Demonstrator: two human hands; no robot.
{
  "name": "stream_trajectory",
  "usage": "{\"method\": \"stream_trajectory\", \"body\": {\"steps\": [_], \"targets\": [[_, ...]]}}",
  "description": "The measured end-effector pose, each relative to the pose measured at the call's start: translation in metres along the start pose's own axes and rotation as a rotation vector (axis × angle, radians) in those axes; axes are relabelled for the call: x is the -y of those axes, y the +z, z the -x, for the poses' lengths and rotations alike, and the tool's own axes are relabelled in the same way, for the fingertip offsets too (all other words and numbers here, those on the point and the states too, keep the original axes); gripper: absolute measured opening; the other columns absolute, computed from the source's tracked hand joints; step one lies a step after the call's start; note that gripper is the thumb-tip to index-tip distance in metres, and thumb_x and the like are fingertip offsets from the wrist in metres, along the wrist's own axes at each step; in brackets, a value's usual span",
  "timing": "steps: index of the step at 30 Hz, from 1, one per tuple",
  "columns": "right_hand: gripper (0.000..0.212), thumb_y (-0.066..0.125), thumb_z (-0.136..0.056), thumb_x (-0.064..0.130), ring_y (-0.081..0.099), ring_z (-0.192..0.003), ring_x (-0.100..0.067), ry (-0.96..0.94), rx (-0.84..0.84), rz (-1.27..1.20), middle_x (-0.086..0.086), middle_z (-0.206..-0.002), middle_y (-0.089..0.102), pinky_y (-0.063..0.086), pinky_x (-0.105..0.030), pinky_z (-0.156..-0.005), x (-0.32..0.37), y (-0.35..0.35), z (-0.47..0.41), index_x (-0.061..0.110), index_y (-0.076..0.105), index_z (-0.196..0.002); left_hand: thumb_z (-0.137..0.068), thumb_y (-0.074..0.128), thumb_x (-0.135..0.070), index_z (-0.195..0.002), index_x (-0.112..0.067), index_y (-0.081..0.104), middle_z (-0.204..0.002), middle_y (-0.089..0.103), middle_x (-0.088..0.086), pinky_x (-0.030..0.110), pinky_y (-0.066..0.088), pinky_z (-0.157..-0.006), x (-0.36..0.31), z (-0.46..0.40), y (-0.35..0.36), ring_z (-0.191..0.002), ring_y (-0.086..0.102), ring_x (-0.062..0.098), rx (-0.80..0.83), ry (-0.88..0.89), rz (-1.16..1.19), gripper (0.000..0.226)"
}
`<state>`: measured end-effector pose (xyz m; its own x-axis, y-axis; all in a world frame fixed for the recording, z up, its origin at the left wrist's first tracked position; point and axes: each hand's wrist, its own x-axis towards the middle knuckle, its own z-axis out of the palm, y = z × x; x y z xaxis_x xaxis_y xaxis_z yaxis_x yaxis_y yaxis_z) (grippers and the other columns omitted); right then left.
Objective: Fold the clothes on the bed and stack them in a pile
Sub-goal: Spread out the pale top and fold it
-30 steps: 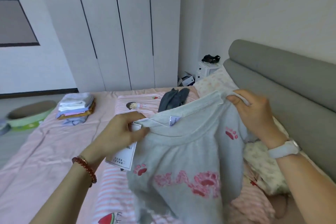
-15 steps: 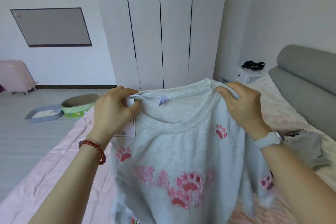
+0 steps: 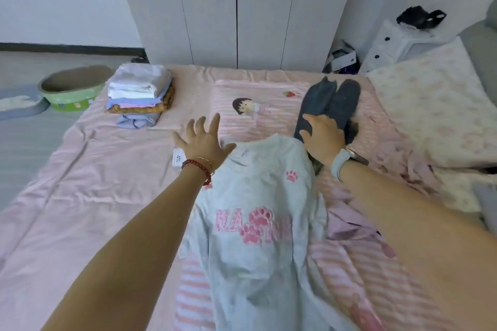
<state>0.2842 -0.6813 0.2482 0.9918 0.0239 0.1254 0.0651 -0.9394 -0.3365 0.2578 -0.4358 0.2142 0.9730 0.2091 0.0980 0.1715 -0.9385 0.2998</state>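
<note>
Lying flat on the bed (image 3: 80, 196), the grey sweatshirt (image 3: 255, 236) is cut off at the bottom edge, so its hem is not seen; its sleeves cannot be made out. At its collar the left hand (image 3: 204, 140) is held with fingers spread, its grip apart and nothing held; a white tag (image 3: 177, 157) is partly hidden just left of its wrist. Just right of the collar, the right hand (image 3: 322, 137) is laid on a dark grey garment (image 3: 330, 105); its fingertips are hidden, so its grip cannot be told. Far left beyond the left hand, a pile of folded clothes (image 3: 139, 94) is seen. A green basket (image 3: 72, 88) stands on the floor, its contents indistinct.
</note>
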Motion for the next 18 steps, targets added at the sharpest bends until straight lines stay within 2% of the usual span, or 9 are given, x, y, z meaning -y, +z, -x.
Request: {"method": "stream_trajectory", "body": {"steps": [3,7,9,11,14,16,18], "targets": [[0.040,0.043,-0.095,0.021,0.041,-0.123,-0.035,0.022,0.187,-0.034,-0.015,-0.132,0.048,0.038,-0.048,-0.097,-0.021,0.080,0.028,0.015,0.044,-0.135,-0.088,0.051,-0.048,-0.145,-0.030,0.023,-0.152,0.022,0.004,0.062,0.005,-0.109,0.019,0.035,0.082,-0.141,0.011,0.026,0.141,-0.041,0.054,0.066],[0.045,0.043,-0.096,0.020,0.035,-0.129,-0.032,0.167,0.384,-0.167,-0.016,-0.138,0.042,0.032,-0.042,-0.105,-0.051,0.159,0.098,0.011,0.038,-0.140,-0.090,0.052,-0.036,-0.143,-0.023,0.030,-0.151,0.023,0.007,0.055,0.011,-0.112,0.046,0.107,0.153,-0.141,0.013,0.028,0.284,-0.177,0.195,0.059],[0.046,0.046,-0.095,0.019,0.034,-0.129,-0.032,0.244,0.377,-0.228,-0.016,-0.138,0.042,0.030,-0.041,-0.106,-0.063,0.181,0.139,0.007,0.039,-0.138,-0.089,0.055,-0.028,-0.142,-0.017,0.034,-0.149,0.025,0.013,0.051,0.021,-0.109,0.051,0.147,0.170,-0.138,0.020,0.031,0.247,-0.262,0.272,0.057],[0.046,0.052,-0.091,0.017,0.038,-0.125,-0.034,0.292,0.295,-0.241,-0.015,-0.134,0.047,0.031,-0.043,-0.102,-0.074,0.189,0.183,0.005,0.043,-0.134,-0.088,0.056,-0.016,-0.138,-0.008,0.039,-0.142,0.032,0.019,0.049,0.030,-0.102,0.053,0.191,0.178,-0.130,0.029,0.036,0.170,-0.404,0.347,0.054],[0.049,0.061,-0.083,0.013,0.046,-0.114,-0.038,0.352,0.196,-0.179,-0.019,-0.121,0.054,0.036,-0.047,-0.095,-0.098,0.189,0.253,0.000,0.048,-0.128,-0.087,0.052,-0.002,-0.130,0.004,0.046,-0.123,0.046,0.028,0.047,0.034,-0.098,0.053,0.255,0.185,-0.117,0.041,0.040,0.068,-0.624,0.427,0.044],[0.055,0.066,-0.081,0.017,0.044,-0.119,-0.038,0.446,0.229,-0.139,-0.021,-0.123,0.052,0.034,-0.049,-0.098,-0.116,0.184,0.296,-0.001,0.046,-0.129,-0.089,0.049,-0.001,-0.126,0.005,0.047,-0.115,0.051,0.026,0.043,0.037,-0.096,0.049,0.293,0.189,-0.113,0.045,0.038,0.096,-0.712,0.487,0.038],[0.055,0.065,-0.082,0.024,0.044,-0.119,-0.037,0.502,0.279,-0.078,-0.019,-0.123,0.052,0.037,-0.049,-0.095,-0.136,0.180,0.329,0.003,0.046,-0.128,-0.090,0.050,-0.010,-0.126,0.000,0.044,-0.115,0.055,0.019,0.038,0.042,-0.086,0.041,0.324,0.192,-0.110,0.051,0.034,0.204,-0.780,0.557,0.038]]}}
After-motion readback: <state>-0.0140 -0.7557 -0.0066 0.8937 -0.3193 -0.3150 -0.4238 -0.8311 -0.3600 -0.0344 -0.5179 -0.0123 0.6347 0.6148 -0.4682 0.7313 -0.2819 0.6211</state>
